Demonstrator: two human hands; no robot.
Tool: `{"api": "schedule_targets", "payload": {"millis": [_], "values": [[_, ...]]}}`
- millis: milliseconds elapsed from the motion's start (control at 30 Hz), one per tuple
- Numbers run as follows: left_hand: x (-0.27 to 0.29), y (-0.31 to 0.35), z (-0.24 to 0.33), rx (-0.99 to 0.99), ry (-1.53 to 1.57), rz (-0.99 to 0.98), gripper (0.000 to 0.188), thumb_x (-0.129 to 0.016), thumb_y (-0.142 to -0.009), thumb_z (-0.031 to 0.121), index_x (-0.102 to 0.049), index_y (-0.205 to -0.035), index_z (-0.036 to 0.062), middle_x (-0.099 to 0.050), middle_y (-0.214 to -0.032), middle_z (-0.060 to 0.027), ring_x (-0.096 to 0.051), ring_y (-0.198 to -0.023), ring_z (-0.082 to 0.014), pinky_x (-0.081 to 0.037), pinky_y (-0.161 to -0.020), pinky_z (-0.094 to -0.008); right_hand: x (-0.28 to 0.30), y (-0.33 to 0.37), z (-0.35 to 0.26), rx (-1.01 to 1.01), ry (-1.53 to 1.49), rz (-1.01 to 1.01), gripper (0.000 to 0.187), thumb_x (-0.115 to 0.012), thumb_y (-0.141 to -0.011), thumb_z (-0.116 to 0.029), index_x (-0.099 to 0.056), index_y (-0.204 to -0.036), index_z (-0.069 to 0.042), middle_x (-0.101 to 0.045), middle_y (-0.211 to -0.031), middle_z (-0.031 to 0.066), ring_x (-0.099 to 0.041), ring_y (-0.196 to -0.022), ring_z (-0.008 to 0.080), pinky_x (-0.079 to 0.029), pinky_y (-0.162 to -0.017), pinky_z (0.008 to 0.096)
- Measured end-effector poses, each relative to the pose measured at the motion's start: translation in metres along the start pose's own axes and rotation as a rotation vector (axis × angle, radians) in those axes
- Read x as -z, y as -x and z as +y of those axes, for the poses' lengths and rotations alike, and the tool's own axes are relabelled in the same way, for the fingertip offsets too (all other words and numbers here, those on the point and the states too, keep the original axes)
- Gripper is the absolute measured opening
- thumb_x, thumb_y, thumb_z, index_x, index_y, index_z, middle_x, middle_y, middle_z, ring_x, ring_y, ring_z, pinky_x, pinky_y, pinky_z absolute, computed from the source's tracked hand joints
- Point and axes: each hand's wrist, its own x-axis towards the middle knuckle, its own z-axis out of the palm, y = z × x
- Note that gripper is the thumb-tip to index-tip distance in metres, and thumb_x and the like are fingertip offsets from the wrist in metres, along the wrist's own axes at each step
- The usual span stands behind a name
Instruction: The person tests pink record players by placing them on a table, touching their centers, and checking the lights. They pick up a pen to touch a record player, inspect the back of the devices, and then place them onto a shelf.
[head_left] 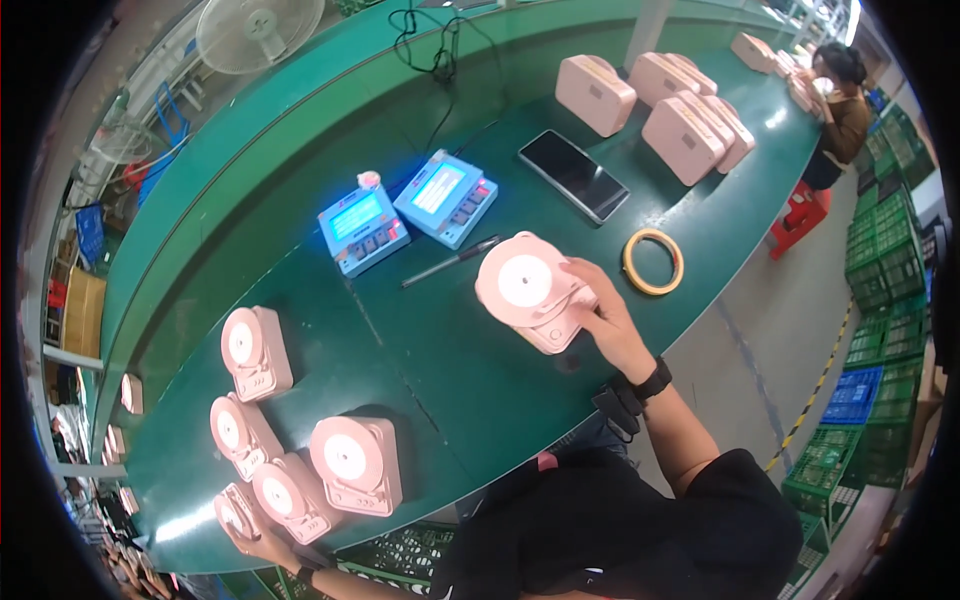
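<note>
1. From here, the right hand [606,322] is partly closed, thumb and fingers pinching the right side of a pink mini turntable [522,280].
2. That turntable sits left of the palm, by the middle of the bench's [450,350] near edge.
3. The left hand [265,547] touches another pink player [238,512] at the near-left corner; I can't tell how closed its grip is.

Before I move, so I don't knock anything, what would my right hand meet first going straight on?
Your right hand holds the pink turntable-shaped device; pushed straight on, that would probably meet the pen first, though its height above the table is unclear, so it may pass over.
</note>
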Motion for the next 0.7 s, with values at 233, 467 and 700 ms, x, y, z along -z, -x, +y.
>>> {"api": "schedule_targets", "payload": {"millis": [233,467,700], "values": [[-0.001,-0.005,-0.009,-0.064,0.041,-0.004,0.064,-0.072,-0.085,0.027,-0.047,-0.132,-0.0087,-0.050,-0.134,-0.0241,-0.045,-0.126,-0.0354,-0.033,-0.107,-0.0440,0.002,0.002,-0.006,-0.025,0.001,-0.021,0.049,-0.053,-0.083,-0.003,-0.052,-0.132,-0.008,-0.041,-0.141,0.0131,-0.039,-0.132,0.0263,-0.030,-0.108,0.0351],[0.001,0.003,0.021,-0.021,0.026,0.056,0.064,-0.074,-0.083,0.026,-0.048,-0.132,-0.0071,-0.050,-0.134,-0.0234,-0.046,-0.125,-0.0356,-0.032,-0.108,-0.0444,-0.003,0.010,-0.011,0.307,0.208,0.078,0.040,-0.066,-0.076,-0.007,-0.065,-0.116,-0.008,-0.044,-0.141,0.0140,-0.037,-0.135,0.0345,-0.029,-0.110,0.0429],[0.005,0.004,0.025,0.074,0.098,0.001,0.068,-0.073,-0.081,0.019,-0.043,-0.138,-0.0029,-0.039,-0.139,-0.0212,-0.037,-0.131,-0.0335,-0.029,-0.110,-0.0445,-0.004,0.009,-0.016,0.451,0.502,-0.035,0.024,-0.085,-0.059,-0.016,-0.072,-0.080,-0.014,-0.055,-0.133,0.0147,-0.039,-0.134,0.0395,-0.027,-0.110,0.0535]]}}
